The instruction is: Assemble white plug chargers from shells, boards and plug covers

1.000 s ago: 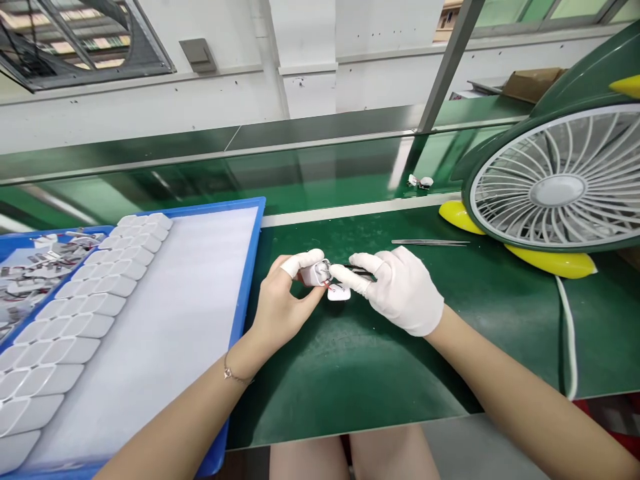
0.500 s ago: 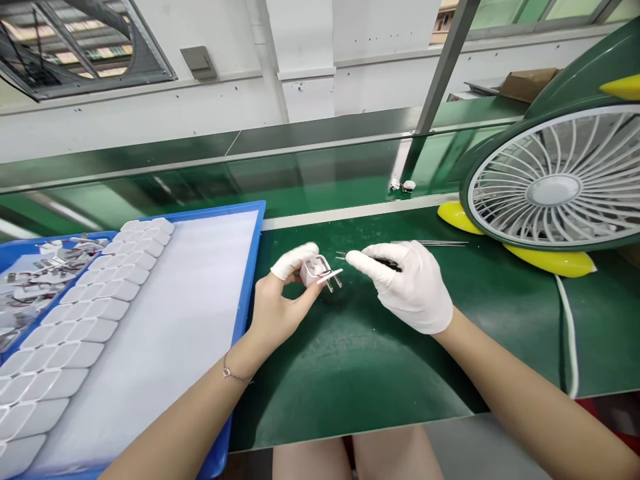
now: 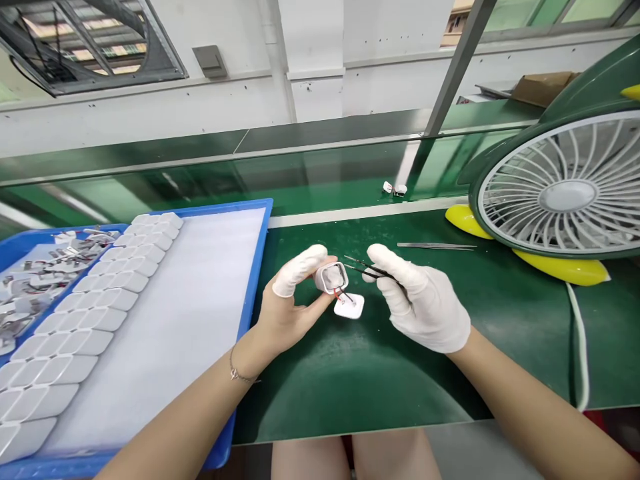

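My left hand [image 3: 295,300], with white covers on some fingers, is closed around a small white plastic housing [image 3: 324,279] whose open end faces right. Red and black wires run from inside it to a white square cover [image 3: 349,306] that hangs below the opening. My right hand [image 3: 425,300], in a white glove, grips black tweezers [image 3: 373,268]. Their two tips are apart and point left, just short of the housing's opening.
A blue tray [image 3: 257,263] at left holds rows of white housings [image 3: 100,310]. Beyond it stands a blue bin of wired metal parts [image 3: 65,260]. Silver tweezers [image 3: 435,246] lie near a green fan [image 3: 567,197]. Small wired parts [image 3: 395,189] sit at the back.
The housing has turned so its opening shows, and the cover now hangs beneath it by the wires. My right hand has shifted slightly right and down, showing more of the tweezers.
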Demonstrator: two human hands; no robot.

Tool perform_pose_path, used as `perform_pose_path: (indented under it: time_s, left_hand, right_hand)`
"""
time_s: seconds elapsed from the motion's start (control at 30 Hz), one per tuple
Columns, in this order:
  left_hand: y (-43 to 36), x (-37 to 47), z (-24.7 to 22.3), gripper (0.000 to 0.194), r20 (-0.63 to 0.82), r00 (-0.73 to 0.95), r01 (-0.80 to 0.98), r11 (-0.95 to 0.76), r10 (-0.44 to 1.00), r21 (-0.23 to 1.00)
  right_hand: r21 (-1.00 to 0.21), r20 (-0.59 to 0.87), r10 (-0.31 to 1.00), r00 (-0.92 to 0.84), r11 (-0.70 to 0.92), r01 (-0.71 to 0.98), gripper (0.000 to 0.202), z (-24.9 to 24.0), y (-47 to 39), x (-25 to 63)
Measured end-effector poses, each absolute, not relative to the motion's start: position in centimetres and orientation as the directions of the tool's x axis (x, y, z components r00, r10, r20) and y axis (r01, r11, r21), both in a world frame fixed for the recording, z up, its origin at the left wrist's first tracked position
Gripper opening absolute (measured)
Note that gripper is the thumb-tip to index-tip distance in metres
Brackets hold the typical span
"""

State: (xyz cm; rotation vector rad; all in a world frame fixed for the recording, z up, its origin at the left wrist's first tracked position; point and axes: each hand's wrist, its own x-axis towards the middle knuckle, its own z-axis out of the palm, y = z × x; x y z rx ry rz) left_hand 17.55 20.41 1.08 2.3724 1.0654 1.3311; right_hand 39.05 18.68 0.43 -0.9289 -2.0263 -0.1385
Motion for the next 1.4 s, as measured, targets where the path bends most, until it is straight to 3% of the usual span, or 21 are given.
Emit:
perform_pose_path:
  time_s: [0.17, 0.3, 0.67, 0.87, 1.13, 1.23, 1.3, 1.4]
  left_hand:
    - [20.37, 17.70, 1.25, 0.036, 0.551, 0.321, 0.549, -0.626, 0.770, 0.554]
    - [20.40, 17.82, 1.05, 0.041, 0.542, 0.300, 0.533, -0.609, 0.785, 0.587]
    - [20.53, 17.77, 0.84, 0.064, 0.519, 0.327, 0.496, -0.611, 0.789, 0.616]
    - [20.54, 17.81, 1.07, 0.058, 0.500, 0.392, 0.525, -0.634, 0.772, 0.567]
    - [20.60, 17.64, 0.84, 0.078, 0.547, 0.440, 0.505, -0.700, 0.712, 0.505]
    - [20.67, 17.62, 0.83, 0.075, 0.534, 0.416, 0.501, -0.675, 0.736, 0.541]
    - [20.75, 17.59, 0.83, 0.063, 0.520, 0.392, 0.507, -0.650, 0.759, 0.566]
    - [20.87, 17.59, 0.79, 0.041, 0.550, 0.347, 0.501, -0.646, 0.760, 0.576]
  right_hand:
    - [-0.298, 0.718, 0.609, -0.338, 0.708, 0.641, 0.035, 0.20, 18.48, 38.72]
    - [-0.233, 0.716, 0.611, -0.339, 0.666, 0.709, 0.029, 0.41, 18.55, 38.54]
    - [-0.093, 0.721, 0.588, -0.367, 0.607, 0.789, 0.030, 0.25, 18.90, 38.44]
    - [-0.111, 0.722, 0.580, -0.377, 0.636, 0.764, 0.031, 0.25, 18.73, 38.29]
    - [-0.114, 0.717, 0.571, -0.399, 0.661, 0.741, 0.031, 0.39, 18.67, 38.22]
    - [-0.132, 0.715, 0.583, -0.386, 0.655, 0.744, 0.031, 0.49, 18.59, 38.30]
    - [-0.154, 0.701, 0.608, -0.373, 0.640, 0.753, 0.032, 0.54, 18.55, 38.43]
    - [-0.328, 0.658, 0.689, -0.304, 0.626, 0.707, 0.035, 0.53, 18.60, 38.74]
